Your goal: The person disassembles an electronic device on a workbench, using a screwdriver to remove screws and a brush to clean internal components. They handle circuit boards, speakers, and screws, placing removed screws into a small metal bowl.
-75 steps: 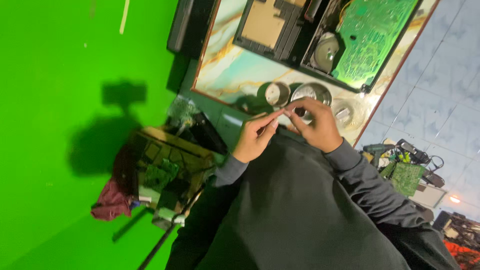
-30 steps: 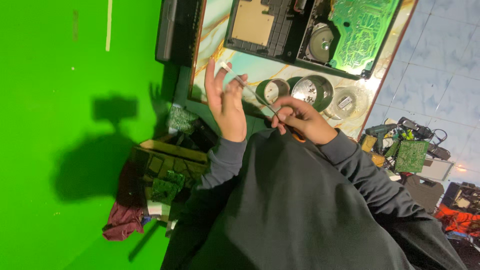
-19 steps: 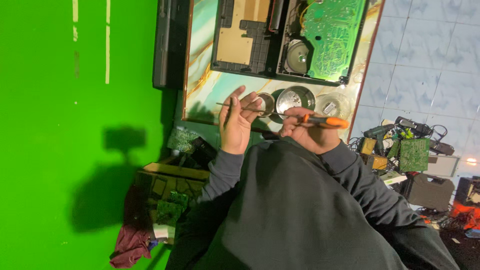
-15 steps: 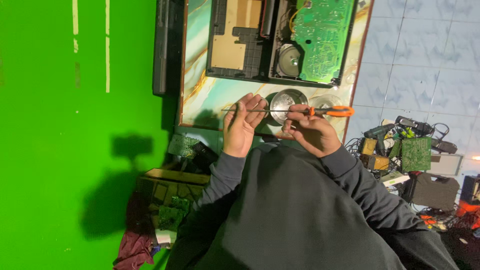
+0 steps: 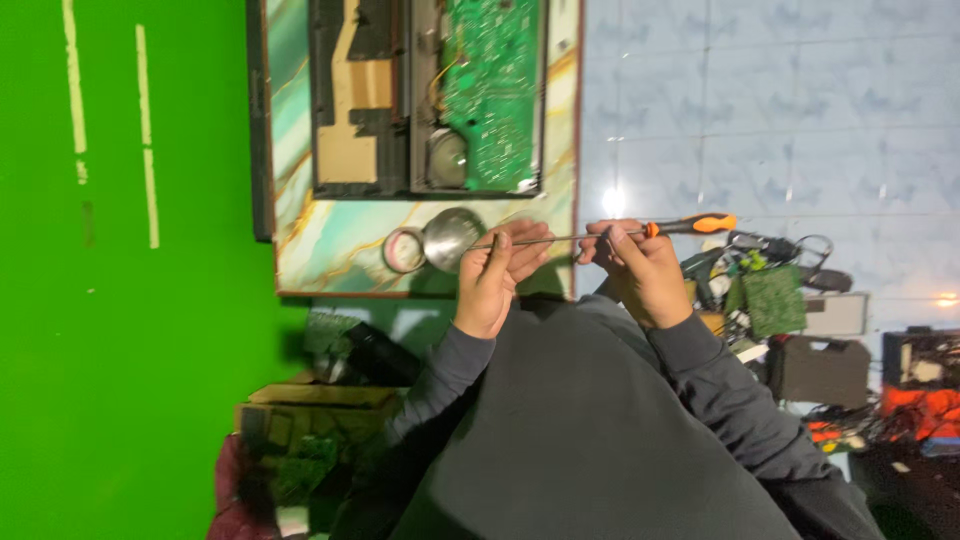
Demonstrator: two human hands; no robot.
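While I look down past my dark grey sleeves, this is how things lie.

Right hand: my right hand is curled around the shaft of a long screwdriver with an orange and black handle, gripping it just below the handle, fingers clenched on the metal.

Left hand: my left hand pinches the thin steel shaft nearer its tip, thumb and fingertips closed on it, palm turned toward me.

Screwdriver: it runs straight between both hands, above the near edge of the table, its handle sticking out past my right hand over the tiled floor, its tip pointing at the round metal part.

Round metal part: a shiny dome-shaped silver disc lies on the table, just beside my left fingers; whether the tip touches it I cannot tell.

Ring: a small whitish ring-shaped piece lies touching or just beside the silver disc, on its far side from my hand.

Table: a marble-patterned tabletop in green, white and gold with a dark wooden rim.

Opened device: a black flat chassis lies farther back on the table, with a green circuit board set in it and a brown cardboard-coloured panel beside that.

Floor: pale tiles, with a heap of electronic scrap and cables near my right elbow.

Backdrop: a bright green wall.
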